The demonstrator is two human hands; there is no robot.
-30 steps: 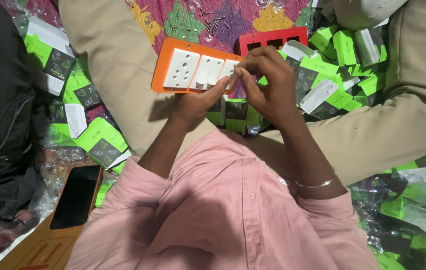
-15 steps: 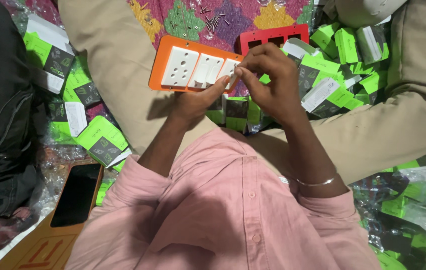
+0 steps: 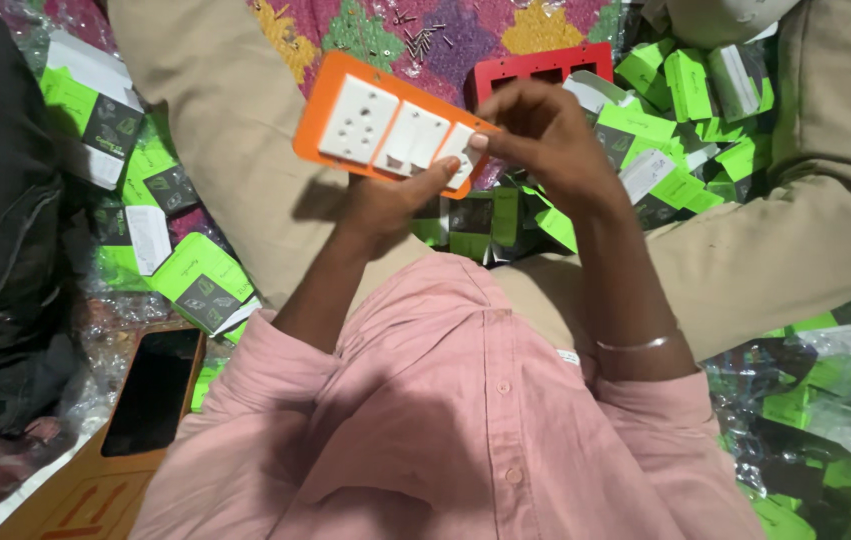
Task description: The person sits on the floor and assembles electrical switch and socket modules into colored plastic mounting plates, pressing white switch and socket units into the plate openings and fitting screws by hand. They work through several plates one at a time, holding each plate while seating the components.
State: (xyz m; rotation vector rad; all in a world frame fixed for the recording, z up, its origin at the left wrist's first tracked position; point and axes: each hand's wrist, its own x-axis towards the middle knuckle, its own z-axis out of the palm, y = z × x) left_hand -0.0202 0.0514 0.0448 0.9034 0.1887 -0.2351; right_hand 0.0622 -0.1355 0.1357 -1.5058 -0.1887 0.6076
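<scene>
Head view: since a second ago the orange plate [image 3: 385,128] has tilted a little, its far end dipping toward the left knee, while both hands stayed at its near end; the fitting work there looks unfinished. The left hand [image 3: 390,205] grips the plate's lower edge, and the right hand [image 3: 545,140] pinches a white module [image 3: 460,155]. The plate's long axis runs upper-left to lower-right, face up, above the lap.

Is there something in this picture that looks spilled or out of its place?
Yes. Small dark screws lie scattered loose on the patterned cloth, beyond the orange switch plate held in both hands. Green boxes are heaped untidily around the person's legs.
</scene>
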